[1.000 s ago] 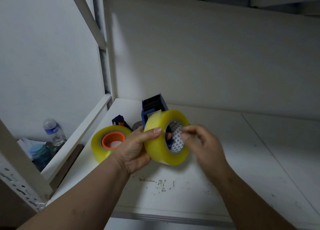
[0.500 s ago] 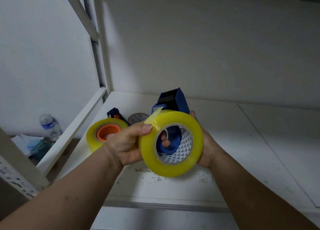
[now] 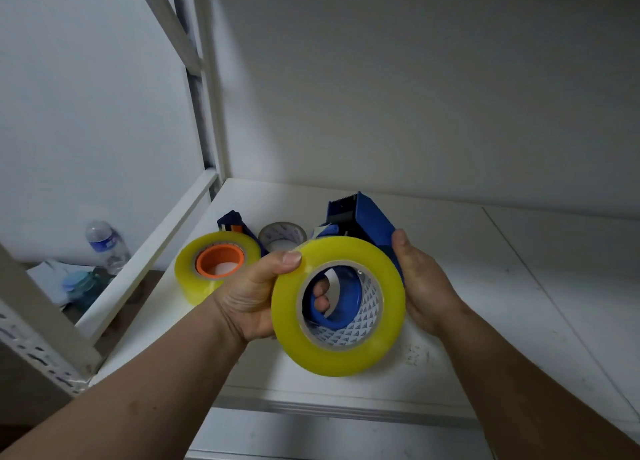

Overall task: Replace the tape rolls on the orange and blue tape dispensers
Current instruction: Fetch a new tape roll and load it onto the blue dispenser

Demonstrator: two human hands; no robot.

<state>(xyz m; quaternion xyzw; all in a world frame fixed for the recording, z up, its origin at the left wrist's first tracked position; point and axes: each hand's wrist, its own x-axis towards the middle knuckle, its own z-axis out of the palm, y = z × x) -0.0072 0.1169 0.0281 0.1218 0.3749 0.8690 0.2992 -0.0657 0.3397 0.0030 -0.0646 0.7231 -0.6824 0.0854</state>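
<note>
Nearest the camera, both forearms reach in over the shelf (image 3: 519, 286) edge. Left hand (image 3: 252, 297) grips the yellow roll (image 3: 337, 305): thumb on the outer rim, fingertips showing through the core. Right hand (image 3: 424, 286) wraps the blue dispenser (image 3: 367, 222) from behind, thumb against its side. The roll sits over the dispenser's blue hub, tilted, not yet seated by the look of it.

Risk, as judged: pushed on at this tilt, the cardboard core could jam on the hub. The smooth, glossy roll could also slip from a thumb-and-finger hold. The serrated blade at the dispenser's top stands clear of both hands but near enough to nick a finger if the grip shifts. Whether the tape faces the right way round cannot be told.

Materials: roll is translucent yellow film, thick ring, printed cardboard core. Dispenser is hard blue plastic, wedge-shaped.

Further back on the white, scuffed shelf: a second yellow roll on the orange hub (image 3: 220, 260), lying flat, apparently already mounted. Just beside it, a spent core (image 3: 282, 234). Far left, below, a plastic bottle (image 3: 105, 245).
</note>
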